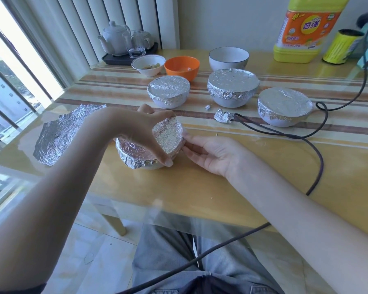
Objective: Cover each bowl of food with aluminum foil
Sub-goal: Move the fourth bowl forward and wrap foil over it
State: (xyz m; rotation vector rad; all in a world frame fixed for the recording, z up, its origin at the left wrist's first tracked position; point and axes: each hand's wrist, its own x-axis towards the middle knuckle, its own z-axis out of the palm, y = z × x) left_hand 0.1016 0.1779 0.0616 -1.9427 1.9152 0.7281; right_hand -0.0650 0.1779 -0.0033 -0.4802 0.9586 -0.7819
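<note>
A white bowl with foil over its top sits near the table's front edge. My left hand reaches over it, with the fingers curled round the foiled rim at the far and near sides. My right hand pinches the foil edge at the bowl's right side. Three foil-covered bowls stand behind: one in the middle, one to its right, one at far right. Uncovered at the back are a small white bowl with food, an orange bowl and a larger white bowl.
A loose foil sheet lies at the left. Foil scraps lie mid-table. A dark cable snakes across the right side. A yellow detergent bottle, a yellow roll and a tea set on a tray stand at the back.
</note>
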